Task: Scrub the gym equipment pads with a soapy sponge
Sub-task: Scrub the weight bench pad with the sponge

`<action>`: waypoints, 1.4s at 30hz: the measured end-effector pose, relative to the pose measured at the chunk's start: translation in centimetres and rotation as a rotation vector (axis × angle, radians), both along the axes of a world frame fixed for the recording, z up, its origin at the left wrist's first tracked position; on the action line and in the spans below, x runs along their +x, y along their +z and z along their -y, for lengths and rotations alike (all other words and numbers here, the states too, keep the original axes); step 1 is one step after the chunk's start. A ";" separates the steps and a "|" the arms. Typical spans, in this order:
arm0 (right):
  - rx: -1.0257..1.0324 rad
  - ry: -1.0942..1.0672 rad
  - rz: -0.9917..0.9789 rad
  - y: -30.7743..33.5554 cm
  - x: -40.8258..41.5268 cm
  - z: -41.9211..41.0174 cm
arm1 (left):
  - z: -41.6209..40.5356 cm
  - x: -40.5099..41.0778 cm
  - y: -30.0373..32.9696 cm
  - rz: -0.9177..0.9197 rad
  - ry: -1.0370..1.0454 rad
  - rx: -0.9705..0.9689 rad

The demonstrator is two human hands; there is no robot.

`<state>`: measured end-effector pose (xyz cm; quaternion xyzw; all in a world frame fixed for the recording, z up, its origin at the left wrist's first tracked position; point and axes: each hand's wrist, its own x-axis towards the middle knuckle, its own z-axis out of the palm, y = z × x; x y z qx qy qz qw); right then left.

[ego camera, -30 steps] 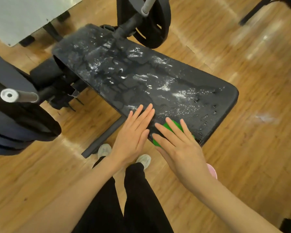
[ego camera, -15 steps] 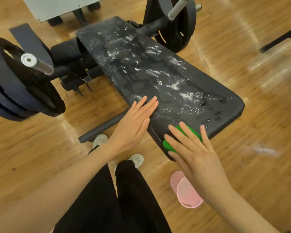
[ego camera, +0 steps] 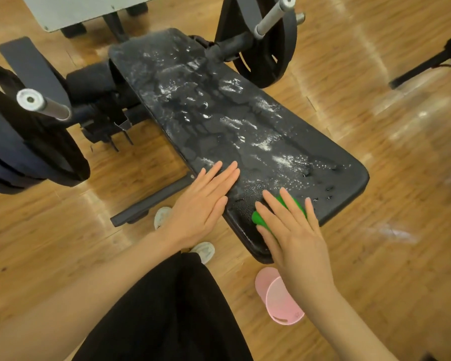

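Observation:
A long black bench pad [ego camera: 245, 118] runs from upper left to lower right, wet and streaked with white soap foam. A green sponge [ego camera: 258, 219] lies on the pad's near corner, mostly hidden under my right hand [ego camera: 294, 230], which presses on it with straight, spread fingers. My left hand [ego camera: 201, 207] lies flat with fingers together, its fingertips on the pad's near long edge and its palm over the floor.
Black weight plates on bars stand at the left [ego camera: 31, 142] and at the top [ego camera: 268, 40]. A pink bowl [ego camera: 279, 298] sits on the wooden floor by my right wrist. A bench foot bar [ego camera: 151, 201], my shoes and black trousers are below the pad.
My right hand has slid the sponge along the pad's near edge toward the end corner and stayed there. The left hand keeps its place on the edge. The camera view has shifted.

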<state>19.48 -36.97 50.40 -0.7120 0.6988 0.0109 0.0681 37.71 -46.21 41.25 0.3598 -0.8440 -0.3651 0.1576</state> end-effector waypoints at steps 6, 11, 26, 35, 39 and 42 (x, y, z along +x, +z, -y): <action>0.047 -0.078 -0.056 -0.1 1.5 0.7 | 1.1 -0.8 0.8 0.003 -0.004 0.028; 0.021 -0.141 -0.045 0.0 1.4 -0.2 | 3.3 -2.6 0.6 -0.007 -0.024 0.015; 0.017 -0.355 -0.083 -1.8 2.4 5.4 | 3.8 -2.7 0.1 0.029 -0.055 0.021; 0.020 -0.398 -0.150 -0.9 2.6 3.0 | 3.9 -2.6 0.2 0.034 -0.075 0.048; 0.021 -0.502 -0.185 -1.2 2.1 5.2 | 3.8 -2.6 0.3 0.032 -0.082 0.054; 0.065 -0.451 -0.182 0.0 5.2 0.9 | 3.9 -2.6 0.3 0.037 -0.081 0.052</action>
